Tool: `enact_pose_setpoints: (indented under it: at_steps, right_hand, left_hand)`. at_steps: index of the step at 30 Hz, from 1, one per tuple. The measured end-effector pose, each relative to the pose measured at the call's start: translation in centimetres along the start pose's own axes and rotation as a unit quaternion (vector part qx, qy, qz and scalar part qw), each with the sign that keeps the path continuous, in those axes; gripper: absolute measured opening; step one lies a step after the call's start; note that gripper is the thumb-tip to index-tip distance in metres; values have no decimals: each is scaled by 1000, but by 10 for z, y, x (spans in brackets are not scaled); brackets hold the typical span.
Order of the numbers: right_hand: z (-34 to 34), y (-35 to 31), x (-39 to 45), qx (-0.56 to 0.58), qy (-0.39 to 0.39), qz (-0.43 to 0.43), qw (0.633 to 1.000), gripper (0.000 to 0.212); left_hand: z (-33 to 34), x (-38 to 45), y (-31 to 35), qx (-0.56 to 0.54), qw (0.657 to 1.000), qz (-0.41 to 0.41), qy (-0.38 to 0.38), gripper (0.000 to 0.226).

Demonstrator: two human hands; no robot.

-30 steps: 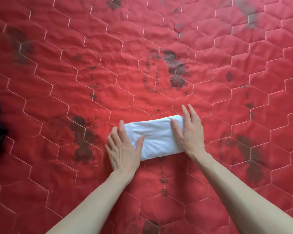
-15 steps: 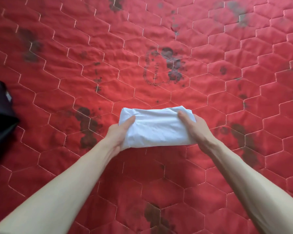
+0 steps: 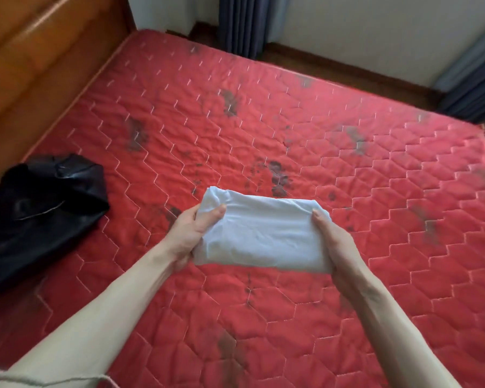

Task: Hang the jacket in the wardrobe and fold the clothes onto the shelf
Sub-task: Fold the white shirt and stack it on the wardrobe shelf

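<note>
I am looking down at a red quilted mattress (image 3: 305, 141) marked with dark stains, filling the middle. A wooden headboard (image 3: 39, 60) is running along ten o'clock. Dark blue curtains (image 3: 242, 23) are hanging at twelve and two o'clock against a pale wall (image 3: 361, 32).

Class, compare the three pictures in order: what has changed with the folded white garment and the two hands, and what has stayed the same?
The folded white garment first lay on the red mattress under flat hands. The left hand and right hand then gripped its ends and lifted it clear; now they hold it above the bed. The camera also tilted up, showing more of the room. The garment stays folded, and the black garment still lies at the left.
</note>
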State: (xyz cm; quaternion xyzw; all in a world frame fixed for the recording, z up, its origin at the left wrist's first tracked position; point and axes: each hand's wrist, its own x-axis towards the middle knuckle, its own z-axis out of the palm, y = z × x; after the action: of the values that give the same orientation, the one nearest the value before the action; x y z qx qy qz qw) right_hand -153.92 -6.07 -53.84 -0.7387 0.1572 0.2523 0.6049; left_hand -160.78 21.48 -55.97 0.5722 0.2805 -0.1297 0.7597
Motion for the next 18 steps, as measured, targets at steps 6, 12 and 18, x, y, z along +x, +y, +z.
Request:
enact_pose_setpoints:
  at_steps: [6,12,18]
  right_hand:
    - [-12,-102,-110,-15,-32,-27,999,41]
    - [13,-172,-204,-61,-128,-59,988,35]
    - [69,-203,-283,-123,-225,-124,958,40]
  left_hand:
    - [12,-142,85,-12,997,68,43,40]
    - [6,-279,120,-47,973,156,166,37]
    - [-28,-401,116,-105,935,194,278,28]
